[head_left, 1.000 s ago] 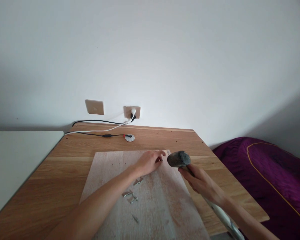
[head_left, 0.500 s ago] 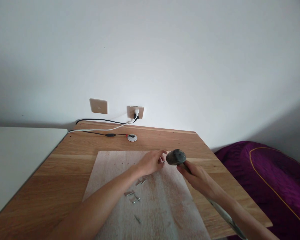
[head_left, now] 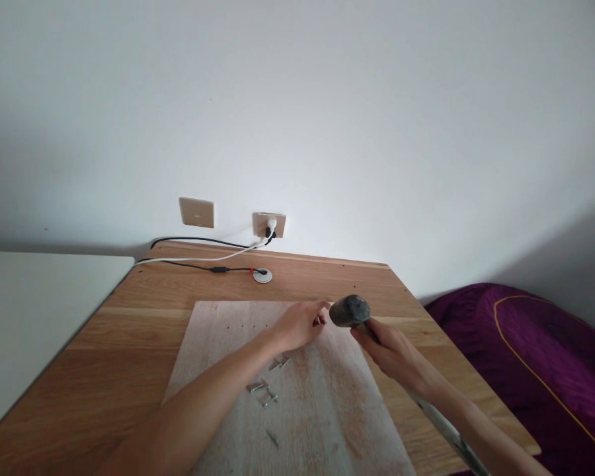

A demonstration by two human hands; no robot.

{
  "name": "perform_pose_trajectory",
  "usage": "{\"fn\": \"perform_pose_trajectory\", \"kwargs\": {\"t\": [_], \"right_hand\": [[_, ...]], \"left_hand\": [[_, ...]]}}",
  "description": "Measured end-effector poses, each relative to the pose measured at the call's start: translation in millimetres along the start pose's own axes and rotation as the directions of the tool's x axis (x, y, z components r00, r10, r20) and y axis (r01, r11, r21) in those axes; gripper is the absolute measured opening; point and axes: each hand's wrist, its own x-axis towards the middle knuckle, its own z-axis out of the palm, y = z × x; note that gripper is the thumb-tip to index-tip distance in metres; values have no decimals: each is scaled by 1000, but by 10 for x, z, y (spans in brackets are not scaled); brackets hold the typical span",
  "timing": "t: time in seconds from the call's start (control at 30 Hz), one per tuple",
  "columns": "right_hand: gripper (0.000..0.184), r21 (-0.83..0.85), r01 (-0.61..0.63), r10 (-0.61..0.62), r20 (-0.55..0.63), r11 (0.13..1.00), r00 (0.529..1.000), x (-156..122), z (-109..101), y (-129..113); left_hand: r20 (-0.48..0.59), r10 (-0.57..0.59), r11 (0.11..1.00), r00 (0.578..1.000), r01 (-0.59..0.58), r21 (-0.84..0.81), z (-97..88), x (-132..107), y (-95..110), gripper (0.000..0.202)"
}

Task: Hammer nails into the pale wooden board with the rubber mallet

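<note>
- Two hands meet over the far right part of a pale board [head_left: 218,330] that lies flat on the wooden worktop [head_left: 129,324].
- We see the left hand [head_left: 297,325] with its fingers [head_left: 312,309] pinched together on a small nail [head_left: 321,320]. As far as we can tell its tip is down on the board, but it is too small to say more.
- The right hand [head_left: 394,354] is wrapped closed around the handle of a hammer [head_left: 350,311]. Its dark head hangs just beside the left fingertips, a little above the board.
- A row of small dark dots [head_left: 242,325] runs near the board's far edge; we cannot tell whether they are nail heads or holes.
- We judge the work to be part-way: several loose nails [head_left: 265,390] lie on the board nearer us, none of them driven.
- Behind, cables [head_left: 198,266] run to a wall socket [head_left: 268,225], and a purple bed [head_left: 525,344] stands to the right.
</note>
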Motion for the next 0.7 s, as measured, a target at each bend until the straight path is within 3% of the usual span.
{"fn": "perform_pose_trajectory", "kwargs": {"t": [0.3, 0.47, 0.7], "right_hand": [[28, 5, 55, -55, 12, 998, 998, 26, 98, 50], [29, -4, -4, 4, -21, 1000, 1000, -10, 8, 35], [31, -45, 22, -21, 21, 999, 1000, 7, 73, 45]], "left_hand": [[6, 37, 999, 999, -37, 6, -9, -3, 11, 44], [-53, 0, 990, 999, 7, 140, 8, -2, 2, 21], [-41, 34, 991, 999, -29, 132, -13, -24, -9, 8]]}}
